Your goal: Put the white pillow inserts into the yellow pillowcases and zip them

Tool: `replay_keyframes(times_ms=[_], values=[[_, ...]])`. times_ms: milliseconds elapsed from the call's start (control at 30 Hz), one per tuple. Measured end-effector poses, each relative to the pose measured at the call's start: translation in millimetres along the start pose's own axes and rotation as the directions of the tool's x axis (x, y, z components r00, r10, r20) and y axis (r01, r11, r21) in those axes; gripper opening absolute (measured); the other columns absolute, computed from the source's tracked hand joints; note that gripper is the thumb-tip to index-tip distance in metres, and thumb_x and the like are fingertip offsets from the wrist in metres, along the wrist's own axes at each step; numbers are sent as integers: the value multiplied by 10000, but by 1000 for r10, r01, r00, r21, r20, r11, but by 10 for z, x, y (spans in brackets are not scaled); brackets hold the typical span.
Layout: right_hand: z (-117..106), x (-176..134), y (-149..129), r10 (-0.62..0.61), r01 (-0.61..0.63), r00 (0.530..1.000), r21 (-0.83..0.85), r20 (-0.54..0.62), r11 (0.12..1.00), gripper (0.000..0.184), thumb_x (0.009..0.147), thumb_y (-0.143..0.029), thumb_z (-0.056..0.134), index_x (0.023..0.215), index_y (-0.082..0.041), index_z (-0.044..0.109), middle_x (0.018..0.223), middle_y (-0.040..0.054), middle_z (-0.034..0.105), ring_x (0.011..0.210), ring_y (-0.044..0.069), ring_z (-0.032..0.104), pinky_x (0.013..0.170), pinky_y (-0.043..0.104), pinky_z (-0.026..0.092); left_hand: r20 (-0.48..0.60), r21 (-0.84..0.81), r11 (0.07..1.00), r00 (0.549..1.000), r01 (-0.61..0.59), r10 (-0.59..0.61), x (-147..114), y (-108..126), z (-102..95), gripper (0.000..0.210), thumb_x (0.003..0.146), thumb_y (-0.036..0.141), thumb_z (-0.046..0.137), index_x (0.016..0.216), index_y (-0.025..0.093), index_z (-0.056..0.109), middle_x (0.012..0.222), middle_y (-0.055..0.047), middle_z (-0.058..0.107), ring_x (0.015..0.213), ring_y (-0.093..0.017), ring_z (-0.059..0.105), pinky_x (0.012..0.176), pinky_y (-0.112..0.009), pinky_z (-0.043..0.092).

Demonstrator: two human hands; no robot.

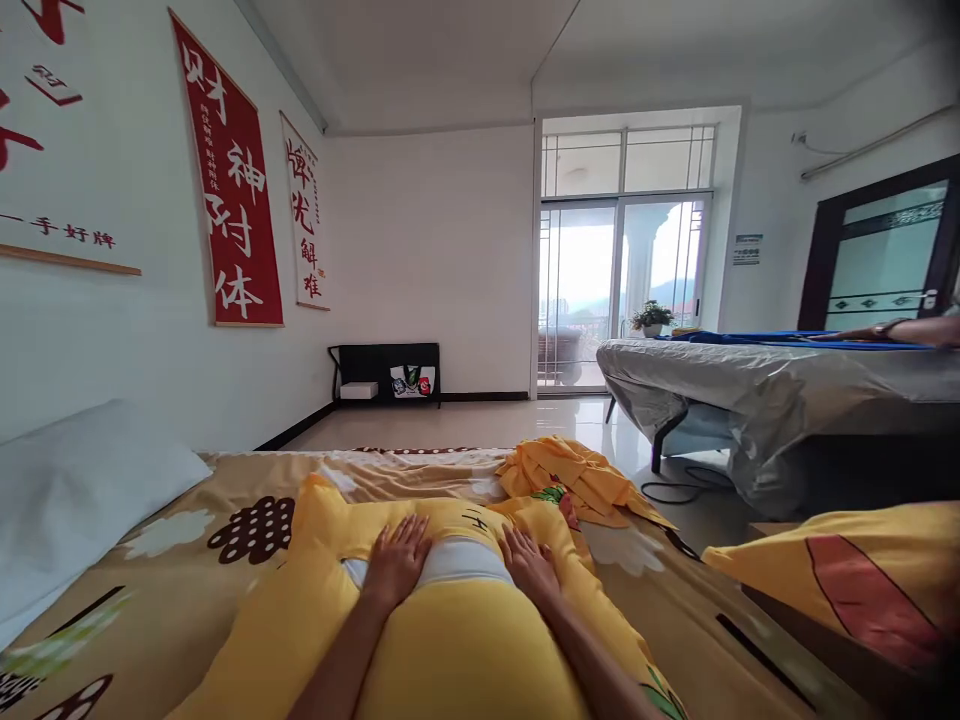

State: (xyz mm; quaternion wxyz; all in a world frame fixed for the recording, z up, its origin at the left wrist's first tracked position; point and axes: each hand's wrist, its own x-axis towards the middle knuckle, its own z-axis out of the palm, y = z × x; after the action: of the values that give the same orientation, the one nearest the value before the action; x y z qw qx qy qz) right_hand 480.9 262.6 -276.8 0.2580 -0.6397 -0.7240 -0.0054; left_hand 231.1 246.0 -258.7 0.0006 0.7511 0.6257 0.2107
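A yellow pillowcase (307, 590) with dark marks near its far edge lies on the bed. My left hand (401, 558) rests flat on its left part, fingers pointing away from me. On the right, my right hand (531, 565) lies palm down on the cloth, fingers stretched out. White fabric (463, 562) shows between the two hands, and a smaller white patch shows beside my left wrist. A rounded yellow surface (469, 650) fills the space between my forearms; whether it belongs to the pillowcase I cannot tell.
Crumpled yellow cloth (566, 475) lies beyond my right hand. A white pillow (90, 490) sits at the left on the patterned bedsheet (630, 620). A yellow cushion (862, 570) is at the right. Another person's arm (919, 331) reaches over a plastic-covered table (750, 375).
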Motion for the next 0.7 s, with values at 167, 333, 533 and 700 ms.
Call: replay_keyframes(times_ms=[167,333,533,700], values=[[359,-7,467,72,-78,996,100,57,992,386,979,-351,305,1157,-242,630,1233,67,638,1147,211,576,1001,424,413,122,-33,999,992,-31,34,152,-369,141,500,934,440,287,1351,268,505,1444,-15,440,1370,-193,364,1147,-437,254],[384,-268,862,116,-113,993,166,-13,980,539,924,-370,212,1294,-209,569,1390,70,520,1325,210,427,1070,416,359,61,-80,997,998,-24,29,92,-352,2,575,935,434,211,1348,169,510,1433,-45,464,1357,-165,384,1153,-366,255],[355,-1384,1287,209,-205,976,552,56,808,729,829,-679,274,1345,-233,532,1445,27,444,1355,211,375,1123,351,315,-259,-10,1000,966,-23,20,-595,-709,-97,549,920,456,241,1297,215,560,1405,-66,504,1352,-211,390,1135,-445,252],[-33,-1894,1548,391,-463,881,659,266,594,761,600,-746,518,1144,-239,682,1309,55,591,1271,301,484,1040,365,433,-303,-59,830,782,554,-544,-1134,-1643,-263,672,852,571,296,1335,156,508,1260,-185,604,1129,-355,585,886,-532,461]])
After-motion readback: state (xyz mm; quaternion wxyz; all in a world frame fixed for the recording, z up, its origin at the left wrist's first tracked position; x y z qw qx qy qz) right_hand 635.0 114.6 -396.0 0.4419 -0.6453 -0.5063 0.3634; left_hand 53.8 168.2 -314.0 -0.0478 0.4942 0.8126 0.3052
